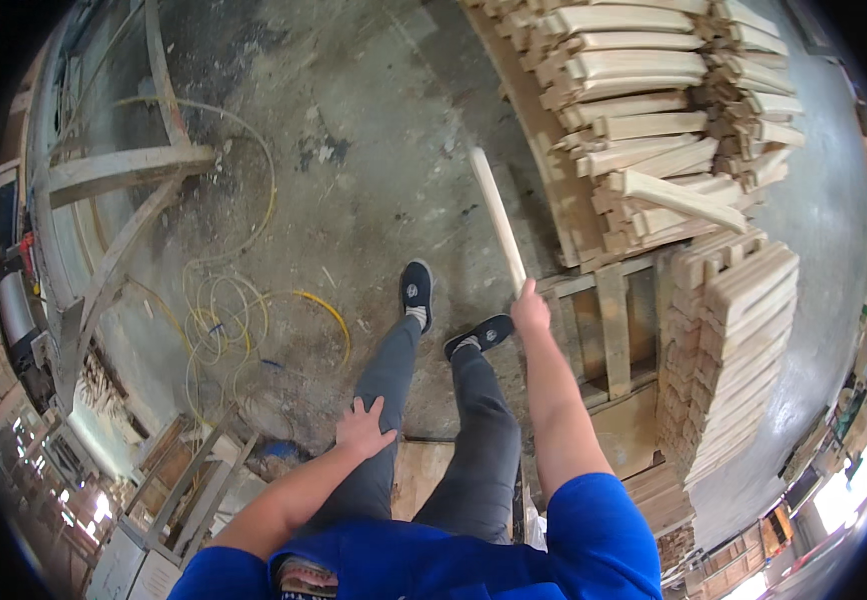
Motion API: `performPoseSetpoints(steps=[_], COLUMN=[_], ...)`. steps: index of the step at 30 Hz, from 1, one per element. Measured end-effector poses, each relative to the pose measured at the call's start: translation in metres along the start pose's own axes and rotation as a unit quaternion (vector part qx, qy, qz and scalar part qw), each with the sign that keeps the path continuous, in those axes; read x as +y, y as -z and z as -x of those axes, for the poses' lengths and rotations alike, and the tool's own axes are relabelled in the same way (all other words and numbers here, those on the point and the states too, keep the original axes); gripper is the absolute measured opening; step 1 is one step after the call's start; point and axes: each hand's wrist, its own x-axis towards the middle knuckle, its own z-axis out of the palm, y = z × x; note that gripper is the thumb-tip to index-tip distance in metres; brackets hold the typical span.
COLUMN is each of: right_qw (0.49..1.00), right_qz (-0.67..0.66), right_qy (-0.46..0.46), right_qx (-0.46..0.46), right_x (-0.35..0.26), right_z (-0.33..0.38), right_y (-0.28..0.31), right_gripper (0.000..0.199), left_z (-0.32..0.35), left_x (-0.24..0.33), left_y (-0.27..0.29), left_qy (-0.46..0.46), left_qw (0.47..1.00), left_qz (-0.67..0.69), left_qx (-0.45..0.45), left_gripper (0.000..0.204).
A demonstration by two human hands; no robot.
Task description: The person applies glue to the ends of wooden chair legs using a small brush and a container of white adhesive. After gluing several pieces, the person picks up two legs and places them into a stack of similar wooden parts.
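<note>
My right hand grips one end of a long, pale wooden bar, which points away from me over the concrete floor. Spread on the thigh of my grey trousers, near the knee, my left hand is open and holds nothing. To the right of the bar lies a large stack of similar shaped wooden pieces, with one piece lying askew on its near end. Closer on the right stands a second, neat stack of wooden pieces.
A slatted wooden pallet lies between my right arm and the near stack. Coiled yellowish hose is spread on the floor at left. Beyond it stands a wooden frame with angled legs. Wooden crates or frames sit at lower left.
</note>
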Motion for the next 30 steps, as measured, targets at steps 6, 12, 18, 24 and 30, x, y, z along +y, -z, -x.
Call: performPoseSetpoints(steps=[6,12,18,24,30], right_qw=[0.991,0.992,0.998,0.592,0.310], right_qz=[-0.009,-0.011,0.027,-0.662,-0.695], right_qy=[0.133,0.124,0.046,-0.069,0.046], right_qx=[0.034,-0.001,-0.043,-0.453,-0.647], right_x=[-0.025,-0.049,-0.078,-0.051,0.023], right_z=[-0.014,-0.016,0.000,0.114,0.262], right_y=[-0.050,-0.053,-0.032,0.025,0.108], right_gripper=[0.034,0.039,0.033,0.039,0.044], left_z=[-0.014,-0.012,-0.008,0.009,0.039], left_x=[-0.021,-0.021,-0.017,-0.015,0.014], left_y=[-0.026,-0.025,-0.014,-0.013,0.014], left_qy=[0.018,0.008,-0.018,-0.014,-0.187], left_qw=[0.997,0.996,0.992,0.988,0.946], left_qz=[0.067,0.070,0.075,0.096,0.242], left_qx=[0.040,0.055,0.099,0.123,0.108], left_gripper=[0.076,0.076,0.075,0.073,0.067])
